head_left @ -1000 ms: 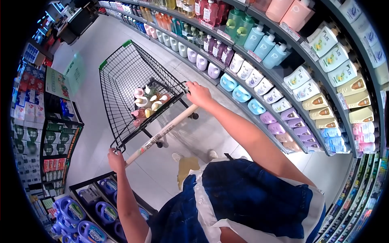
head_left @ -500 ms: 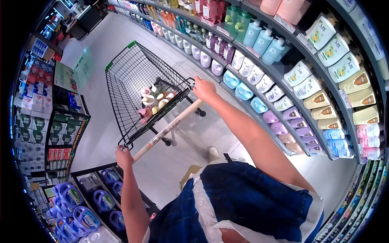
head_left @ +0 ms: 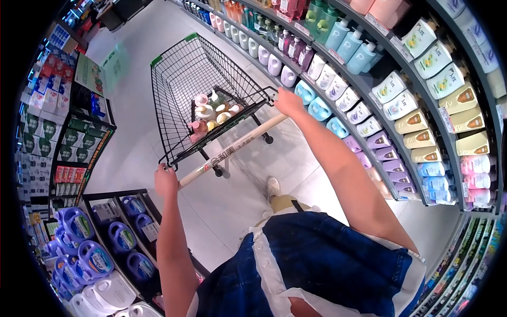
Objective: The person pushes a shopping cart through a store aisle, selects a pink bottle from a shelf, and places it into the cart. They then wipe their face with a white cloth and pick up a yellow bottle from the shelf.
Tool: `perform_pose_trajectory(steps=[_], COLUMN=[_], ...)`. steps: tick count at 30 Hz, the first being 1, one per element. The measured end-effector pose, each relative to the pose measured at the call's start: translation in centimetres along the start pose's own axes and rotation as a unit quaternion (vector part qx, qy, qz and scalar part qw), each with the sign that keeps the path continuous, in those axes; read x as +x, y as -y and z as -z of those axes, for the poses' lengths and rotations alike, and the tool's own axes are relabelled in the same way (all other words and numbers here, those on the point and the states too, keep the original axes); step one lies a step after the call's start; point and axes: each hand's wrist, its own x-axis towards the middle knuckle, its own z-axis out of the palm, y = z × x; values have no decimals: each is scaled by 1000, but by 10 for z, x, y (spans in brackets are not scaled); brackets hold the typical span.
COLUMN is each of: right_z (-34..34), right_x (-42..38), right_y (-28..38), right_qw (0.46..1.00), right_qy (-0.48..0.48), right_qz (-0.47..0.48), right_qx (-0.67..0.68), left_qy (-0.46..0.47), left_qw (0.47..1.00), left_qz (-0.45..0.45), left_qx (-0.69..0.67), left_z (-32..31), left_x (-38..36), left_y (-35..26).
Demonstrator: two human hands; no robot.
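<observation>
Both my hands are on the pale handle of a black wire shopping cart with green front corners. My left hand is closed around the handle's left end, beside the frame. At the other end, my right hand is wrapped around the bar. Several pump bottles stand grouped in the cart near the handle, some with white or cream tops. A pink bottle is at the left of that group. My fingertips are partly hidden by my hands.
Shelves of shampoo and wash bottles curve along the right. At the lower left, a display holds purple detergent jugs. Boxed goods are stacked farther up the left side. Pale floor stretches ahead between them.
The cart and both hands appear farther right in view, with the cart's front turned slightly right. The purple jugs have slid down and left in view. A shoe shows farther forward beneath the handle.
</observation>
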Motion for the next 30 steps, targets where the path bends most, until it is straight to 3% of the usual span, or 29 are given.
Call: perform_pose_trajectory(steps=[5,18,30], right_z=[-9,-14,-13], right_x=[-18,-127,-165], right_y=[-18,-30,-40], right_qw=[998,996,995], right_qy=[40,-11,-7], right_qz=[-42,-84,-100], right_qx=[12,-29,-16], left_qy=[-41,-53,-62], left_qw=[999,998,997], left_qz=[-19,-39,-52], left_qx=[22,3,-12], left_z=[-8,-5,-4], left_x=[-27,-91,-114], left_y=[16,54,66])
